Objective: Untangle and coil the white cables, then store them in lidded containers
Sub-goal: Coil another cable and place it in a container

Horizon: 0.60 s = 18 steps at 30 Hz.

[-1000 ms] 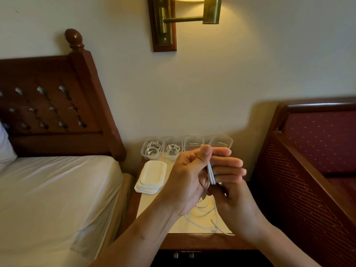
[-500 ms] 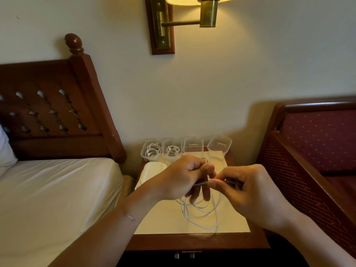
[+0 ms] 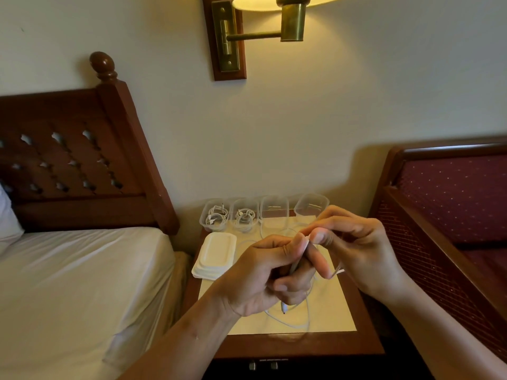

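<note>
Over the nightstand (image 3: 277, 344), my left hand (image 3: 263, 278) grips a white cable (image 3: 297, 322) between thumb and curled fingers. My right hand (image 3: 354, 248) pinches the same cable near its upper end, fingertips touching my left thumb. Loose loops and one connector end hang below my left hand onto the tabletop. Along the back edge stand several clear containers: the two left ones (image 3: 216, 216) (image 3: 245, 218) hold coiled white cables, the other two (image 3: 274, 212) (image 3: 311, 205) look empty. A stack of white lids (image 3: 215, 255) lies front left of them.
A bed with white sheets (image 3: 82, 283) and a dark wooden headboard (image 3: 82, 160) borders the nightstand on the left. A red upholstered wooden headboard (image 3: 450, 204) stands on the right. A brass wall lamp (image 3: 263, 26) hangs above.
Both hands shifted right and rose slightly. My right hand moved from beside my left hand to above it, pinching the cable at my left thumb. The cable loops hang lower.
</note>
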{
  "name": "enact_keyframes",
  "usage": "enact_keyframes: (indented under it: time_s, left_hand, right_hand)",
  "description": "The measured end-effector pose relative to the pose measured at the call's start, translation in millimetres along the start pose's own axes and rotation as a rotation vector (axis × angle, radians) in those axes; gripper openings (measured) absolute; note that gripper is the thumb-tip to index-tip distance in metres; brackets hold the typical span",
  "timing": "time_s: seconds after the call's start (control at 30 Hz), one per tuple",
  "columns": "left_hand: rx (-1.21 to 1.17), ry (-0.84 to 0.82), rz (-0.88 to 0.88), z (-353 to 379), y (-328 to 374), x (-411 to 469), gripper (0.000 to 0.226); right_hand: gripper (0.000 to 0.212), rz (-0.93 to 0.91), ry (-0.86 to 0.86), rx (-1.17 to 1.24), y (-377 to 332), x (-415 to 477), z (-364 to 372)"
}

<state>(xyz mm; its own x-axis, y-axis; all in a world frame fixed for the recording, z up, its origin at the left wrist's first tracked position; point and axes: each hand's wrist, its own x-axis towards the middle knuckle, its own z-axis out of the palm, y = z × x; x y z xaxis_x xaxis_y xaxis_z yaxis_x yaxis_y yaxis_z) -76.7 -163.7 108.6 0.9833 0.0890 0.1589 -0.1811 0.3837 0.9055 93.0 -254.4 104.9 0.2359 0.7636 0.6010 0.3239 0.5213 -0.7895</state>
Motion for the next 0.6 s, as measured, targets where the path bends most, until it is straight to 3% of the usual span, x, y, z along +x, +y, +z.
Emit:
enact_keyframes:
  time_s: [0.13,0.3,0.47,0.6]
  left_hand:
    - [-0.161,-0.016,0.106,5.4,-4.2,2.3,0.039]
    - [-0.211,0.119,0.271,6.3,-0.8,10.9,0.043]
    - [-0.036,0.353,0.253,-2.0,5.3,15.4,0.039]
    - [0.357,0.511,0.182,-16.7,-0.4,21.6,0.039]
  right_hand:
    - [0.02,0.125,-0.013,0.105,10.8,-8.4,15.8]
    - [0.062,0.209,-0.077,0.021,12.5,-25.4,37.3]
    - [0.043,0.278,-0.143,-0.376,19.2,-35.7,39.4]
    - [0.023,0.277,-0.289,-0.598,18.0,-39.1,37.6]
